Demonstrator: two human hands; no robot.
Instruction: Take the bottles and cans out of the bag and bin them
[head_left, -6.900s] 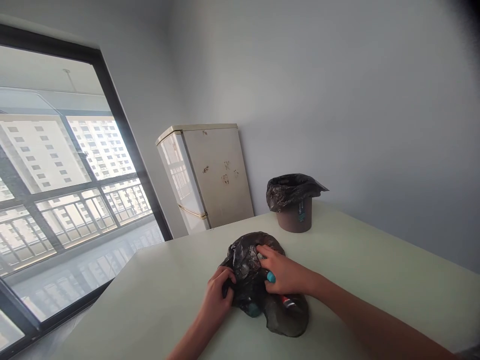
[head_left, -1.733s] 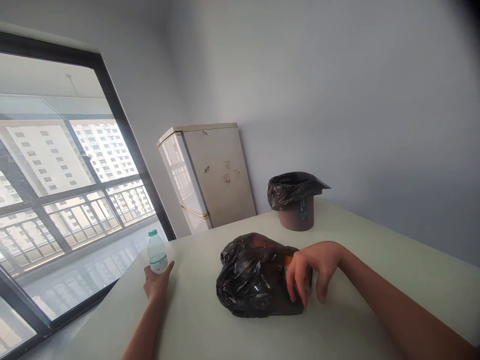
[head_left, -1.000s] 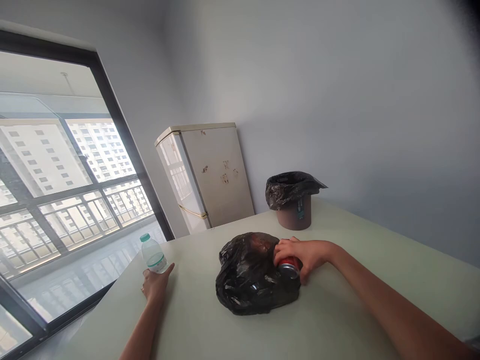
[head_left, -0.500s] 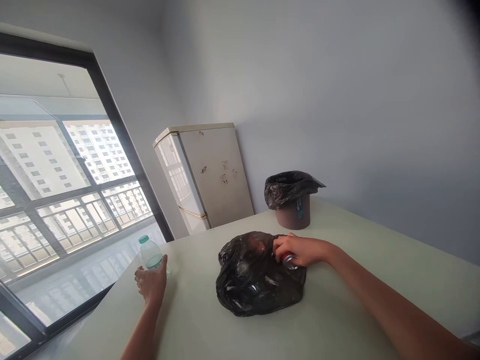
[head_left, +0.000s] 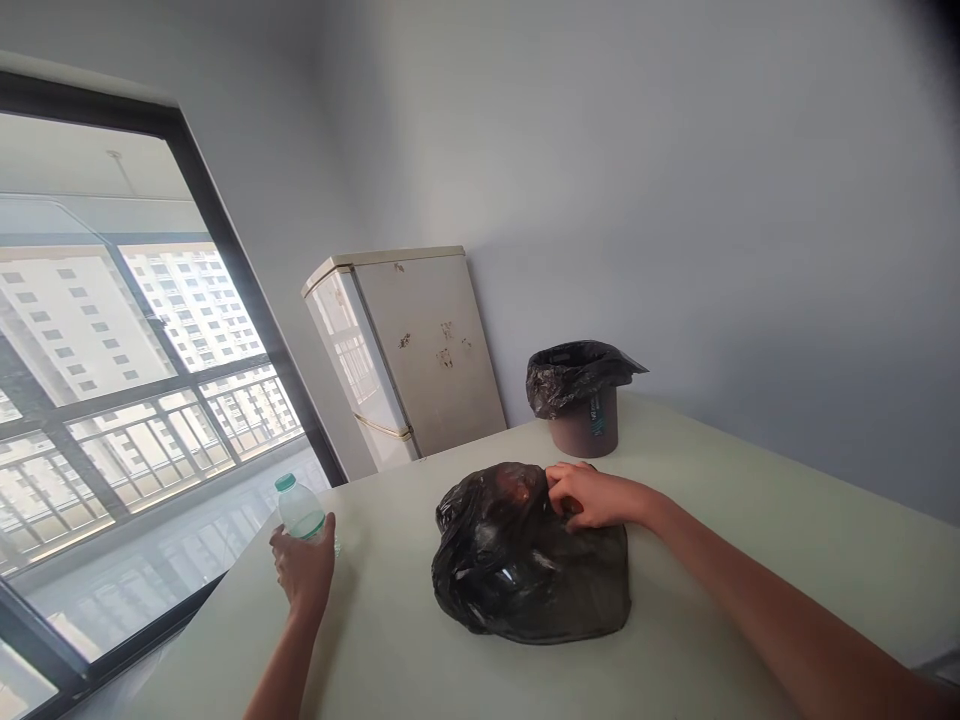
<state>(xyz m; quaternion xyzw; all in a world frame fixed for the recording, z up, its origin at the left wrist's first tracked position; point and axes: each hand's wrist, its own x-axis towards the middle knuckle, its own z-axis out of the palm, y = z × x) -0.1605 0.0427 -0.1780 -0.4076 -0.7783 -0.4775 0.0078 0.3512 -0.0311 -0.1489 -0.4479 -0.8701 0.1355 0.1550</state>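
Observation:
On the left side of the table, my left hand [head_left: 306, 568] is wrapped around a clear plastic bottle [head_left: 298, 505] with a green cap, which stands upright. A black plastic bag [head_left: 525, 575] lies bulging in the middle, with something reddish showing dimly through its upper part. My right hand [head_left: 589, 495] is at the bag's upper right edge, its fingers curled and closed on the plastic. No can shows in that hand now; the bag's contents are mostly hidden.
A brown bin [head_left: 586, 430] lined with a black bag stands behind, near the wall. Beyond the pale green table [head_left: 720, 500] is a white fridge [head_left: 427, 350] with worn patches. A large dark-framed window [head_left: 187, 250] is on the left.
The red can with a silver end, held in my right hand before, is out of sight now. The bag's right side has spread out. My left hand still holds the bottle.

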